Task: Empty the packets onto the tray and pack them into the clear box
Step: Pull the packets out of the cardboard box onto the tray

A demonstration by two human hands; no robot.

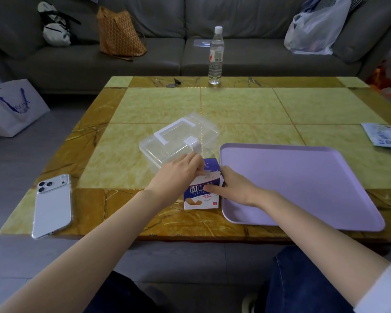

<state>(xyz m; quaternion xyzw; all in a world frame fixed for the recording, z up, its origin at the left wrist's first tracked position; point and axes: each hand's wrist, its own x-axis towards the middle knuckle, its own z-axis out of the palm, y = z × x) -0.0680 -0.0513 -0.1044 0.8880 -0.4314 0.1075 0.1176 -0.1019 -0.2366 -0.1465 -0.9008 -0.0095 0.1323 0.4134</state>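
Marble table (246, 105), phone (52, 205), clear box (178, 138), plaster carton (201, 197), lilac tray (303, 184), water bottle (216, 55), packet (384, 136)

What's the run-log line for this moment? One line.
left hand pinches carton top flap | right hand steadies carton | tray empty | clear box lid on

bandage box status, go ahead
Left hand pinches bandage box top flap. Right hand grips its side. Tray bare, clear box lid on. Nothing blocking.

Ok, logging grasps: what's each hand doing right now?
Left hand: pinching the flap of the carton.
Right hand: gripping the carton's side.
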